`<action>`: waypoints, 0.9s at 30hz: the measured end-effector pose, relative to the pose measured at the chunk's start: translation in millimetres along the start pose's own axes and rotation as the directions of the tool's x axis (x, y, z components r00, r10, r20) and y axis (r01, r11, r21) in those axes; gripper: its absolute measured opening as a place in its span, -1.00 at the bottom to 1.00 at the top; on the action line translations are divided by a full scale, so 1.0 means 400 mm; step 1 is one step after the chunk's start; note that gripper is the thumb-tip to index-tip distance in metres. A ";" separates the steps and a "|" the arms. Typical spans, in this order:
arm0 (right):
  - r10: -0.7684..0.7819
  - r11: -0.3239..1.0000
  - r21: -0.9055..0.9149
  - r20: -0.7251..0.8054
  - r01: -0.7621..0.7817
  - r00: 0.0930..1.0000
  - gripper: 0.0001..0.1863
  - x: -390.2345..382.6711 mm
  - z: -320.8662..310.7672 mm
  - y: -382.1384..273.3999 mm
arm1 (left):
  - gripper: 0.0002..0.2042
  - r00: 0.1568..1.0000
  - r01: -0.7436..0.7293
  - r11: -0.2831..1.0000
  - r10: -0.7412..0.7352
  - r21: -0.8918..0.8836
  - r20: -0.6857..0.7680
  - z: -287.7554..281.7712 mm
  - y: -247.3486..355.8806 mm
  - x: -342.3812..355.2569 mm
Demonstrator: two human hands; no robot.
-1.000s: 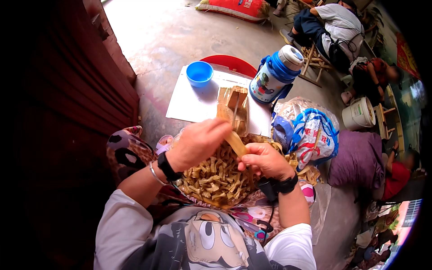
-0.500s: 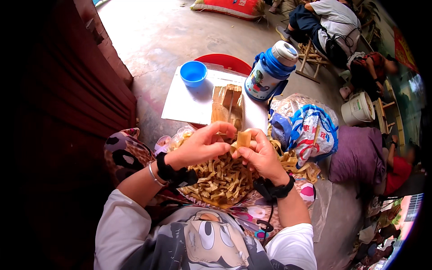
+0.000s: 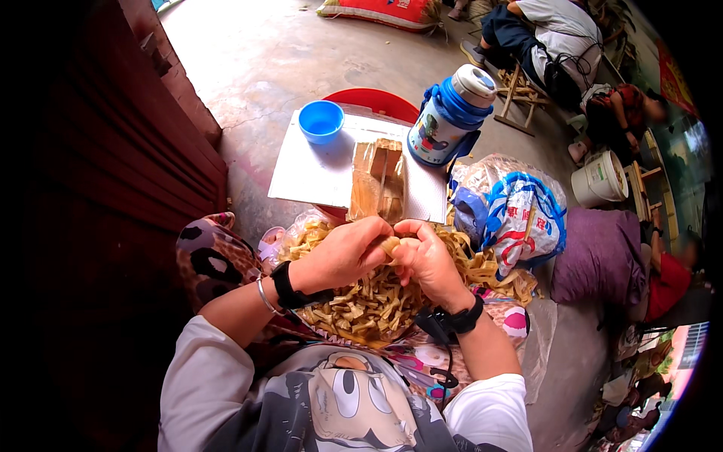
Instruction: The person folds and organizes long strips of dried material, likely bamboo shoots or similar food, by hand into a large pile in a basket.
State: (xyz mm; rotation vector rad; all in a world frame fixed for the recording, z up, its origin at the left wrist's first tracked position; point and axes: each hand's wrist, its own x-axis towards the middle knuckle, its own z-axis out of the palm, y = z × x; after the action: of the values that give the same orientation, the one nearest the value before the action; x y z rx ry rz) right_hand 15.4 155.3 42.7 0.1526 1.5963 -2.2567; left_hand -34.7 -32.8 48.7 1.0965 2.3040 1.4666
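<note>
My left hand (image 3: 343,252) and my right hand (image 3: 425,256) meet over a heap of tan dried strips (image 3: 376,297) lying in my lap. Both pinch one small rolled tan strip (image 3: 390,244) between their fingertips. Just beyond my hands a stack of flat tan pieces (image 3: 378,179) lies on a white board (image 3: 309,169). Each wrist wears a black band.
A blue cup (image 3: 321,120) stands on the board, which rests on a red basin (image 3: 376,100). A blue and white flask (image 3: 452,114) stands to the right, beside a bulging plastic bag (image 3: 516,211). A dark red wall (image 3: 113,188) runs along my left. Other people (image 3: 557,45) sit at the back right near a white bucket (image 3: 599,179).
My left hand came down from the stack on the board and joined my right hand over the heap; both now pinch a small rolled strip.
</note>
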 end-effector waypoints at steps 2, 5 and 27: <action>-0.043 0.995 -0.092 0.000 0.042 0.999 -0.66 -0.003 0.004 0.001 | -0.81 0.997 0.068 0.995 -0.070 -0.068 -0.029 0.008 0.003 0.001; -0.186 0.899 -0.417 -0.085 0.135 0.979 -0.80 -0.001 0.004 0.027 | -0.81 0.996 0.015 1.000 -0.016 -0.008 -0.088 0.016 0.004 -0.008; 0.096 0.981 0.157 0.125 -0.115 0.988 -0.56 0.014 -0.013 0.007 | -0.78 0.940 -0.214 0.931 0.279 0.296 -0.198 0.014 -0.007 -0.020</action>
State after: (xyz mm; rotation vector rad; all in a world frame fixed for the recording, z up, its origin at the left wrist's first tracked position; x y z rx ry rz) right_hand 10.7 158.1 36.7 0.1417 1.3127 -2.2686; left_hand -27.3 -34.8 41.8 1.4005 2.6795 1.4680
